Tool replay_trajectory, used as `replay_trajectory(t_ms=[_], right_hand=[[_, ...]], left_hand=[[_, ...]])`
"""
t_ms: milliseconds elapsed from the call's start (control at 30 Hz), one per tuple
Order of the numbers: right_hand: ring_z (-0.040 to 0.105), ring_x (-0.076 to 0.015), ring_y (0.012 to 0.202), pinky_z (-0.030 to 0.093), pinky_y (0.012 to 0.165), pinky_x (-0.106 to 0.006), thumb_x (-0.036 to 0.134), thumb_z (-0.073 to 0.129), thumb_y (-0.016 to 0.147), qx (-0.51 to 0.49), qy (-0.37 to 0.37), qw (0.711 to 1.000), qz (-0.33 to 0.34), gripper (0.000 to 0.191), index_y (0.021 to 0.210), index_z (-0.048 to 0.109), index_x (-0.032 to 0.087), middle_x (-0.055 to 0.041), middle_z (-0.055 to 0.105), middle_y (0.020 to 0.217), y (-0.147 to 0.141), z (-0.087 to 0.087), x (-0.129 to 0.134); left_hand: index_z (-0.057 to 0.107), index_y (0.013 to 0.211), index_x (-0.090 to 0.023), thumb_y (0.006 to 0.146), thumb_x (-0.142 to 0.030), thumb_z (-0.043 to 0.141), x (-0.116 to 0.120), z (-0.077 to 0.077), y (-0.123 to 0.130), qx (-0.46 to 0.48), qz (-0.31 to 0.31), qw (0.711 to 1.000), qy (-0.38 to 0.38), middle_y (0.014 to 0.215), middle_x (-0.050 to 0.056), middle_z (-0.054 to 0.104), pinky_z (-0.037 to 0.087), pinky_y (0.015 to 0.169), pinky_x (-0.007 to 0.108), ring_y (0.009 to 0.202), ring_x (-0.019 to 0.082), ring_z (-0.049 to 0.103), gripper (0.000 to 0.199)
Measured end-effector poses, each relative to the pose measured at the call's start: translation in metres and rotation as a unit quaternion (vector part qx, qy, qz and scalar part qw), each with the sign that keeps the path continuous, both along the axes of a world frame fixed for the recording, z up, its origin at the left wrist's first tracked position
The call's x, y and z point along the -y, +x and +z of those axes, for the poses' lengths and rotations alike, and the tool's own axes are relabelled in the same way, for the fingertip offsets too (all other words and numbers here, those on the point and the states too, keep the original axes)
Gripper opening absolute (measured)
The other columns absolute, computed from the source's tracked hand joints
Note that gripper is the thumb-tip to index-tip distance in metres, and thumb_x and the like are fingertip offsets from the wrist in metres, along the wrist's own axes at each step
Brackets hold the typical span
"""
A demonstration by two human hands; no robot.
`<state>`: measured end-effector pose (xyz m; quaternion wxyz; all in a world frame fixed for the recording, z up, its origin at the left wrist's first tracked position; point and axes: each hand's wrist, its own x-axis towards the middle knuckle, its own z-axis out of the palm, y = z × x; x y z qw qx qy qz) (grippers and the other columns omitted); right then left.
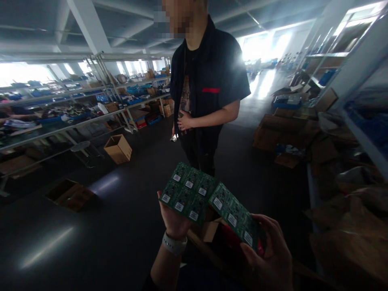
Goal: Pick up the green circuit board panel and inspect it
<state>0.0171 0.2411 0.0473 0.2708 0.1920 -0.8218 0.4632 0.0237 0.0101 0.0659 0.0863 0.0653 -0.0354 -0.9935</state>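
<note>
Left hand (173, 220) and right hand (269, 250) each grip a green, white-labelled circuit board (188, 193).

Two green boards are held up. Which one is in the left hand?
The upper board, the one further left, with the left hand under it at the watch-strap wrist. The lower board slants down into the right hand.

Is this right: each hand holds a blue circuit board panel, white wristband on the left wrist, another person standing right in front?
Not quite: the panels are green, not blue. The head view shows the left hand holding one green circuit board panel and the right hand holding the other. The white wristband and the person standing in front are as you said.
</note>
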Motion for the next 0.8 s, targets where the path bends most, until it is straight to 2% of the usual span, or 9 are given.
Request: replay_trajectory(t_ms=[67,167,300,400,600,667,800], right_hand=[[0.060,-0.0265,0.093,0.054,0.075,-0.040,0.045,0.072,0.074,-0.027,0.028,0.999,-0.016,0.049,0.113,0.058,0.021,-0.0101,0.057,0.108,-0.002,0.000,-0.004],[0.060,-0.0275,0.092,0.054,0.076,-0.043,0.043,0.074,0.070,-0.083,0.073,0.992,-0.056,0.053,0.115,0.056,0.021,-0.0106,0.057,0.108,-0.005,0.004,-0.011],[0.060,-0.0266,0.088,0.054,0.068,-0.040,0.040,0.074,0.069,-0.129,0.104,0.982,-0.093,0.052,0.115,0.057,0.020,-0.0111,0.058,0.106,-0.006,0.011,-0.019],[0.060,-0.0254,0.083,0.052,0.062,-0.037,0.038,0.074,0.066,-0.143,0.113,0.979,-0.095,0.053,0.114,0.058,0.021,-0.0104,0.059,0.104,-0.006,0.012,-0.026],[0.061,-0.0250,0.084,0.054,0.064,-0.037,0.041,0.077,0.066,-0.126,0.121,0.981,-0.085,0.056,0.115,0.056,0.021,-0.0100,0.059,0.105,-0.005,0.009,-0.027],[0.062,-0.0242,0.083,0.054,0.063,-0.036,0.040,0.076,0.067,-0.129,0.128,0.980,-0.082,0.056,0.115,0.056,0.021,-0.0098,0.059,0.105,-0.006,0.009,-0.025],[0.062,-0.0250,0.085,0.056,0.067,-0.038,0.041,0.074,0.069,-0.168,0.156,0.971,-0.059,0.053,0.115,0.056,0.019,-0.0106,0.059,0.104,-0.011,0.015,-0.025]], left_hand=[[0.079,0.082,-0.026,0.090,-0.074,0.021,0.000,0.002,-0.001,0.015,-0.008,1.000,0.010,0.088,0.008,0.078,0.033,0.112,0.060,0.114,0.036,0.064,0.075],[0.079,0.092,-0.026,0.090,-0.074,0.024,-0.001,0.002,-0.002,0.023,-0.005,1.000,0.014,0.086,0.007,0.078,0.036,0.110,0.059,0.100,0.034,0.069,0.072],[0.078,0.101,-0.028,0.091,-0.071,0.024,0.000,0.001,-0.003,0.018,0.004,1.000,-0.007,0.086,0.007,0.078,0.038,0.110,0.057,0.092,0.031,0.071,0.069],[0.077,0.102,-0.028,0.092,-0.070,0.022,0.000,0.001,-0.003,0.021,-0.002,1.000,-0.002,0.084,0.007,0.078,0.038,0.109,0.057,0.088,0.030,0.071,0.070],[0.070,0.121,-0.031,0.092,-0.069,0.025,0.001,-0.002,-0.004,0.031,0.003,0.999,-0.021,0.091,0.008,0.078,0.038,0.108,0.058,0.090,0.030,0.070,0.066],[0.072,0.117,-0.030,0.092,-0.069,0.023,0.001,-0.001,-0.003,0.030,-0.004,0.999,-0.019,0.090,0.008,0.078,0.038,0.109,0.057,0.089,0.030,0.070,0.067],[0.079,0.088,-0.027,0.093,-0.069,0.019,0.001,0.001,-0.002,0.018,-0.020,1.000,-0.003,0.085,0.006,0.079,0.039,0.110,0.055,0.081,0.026,0.072,0.073]])
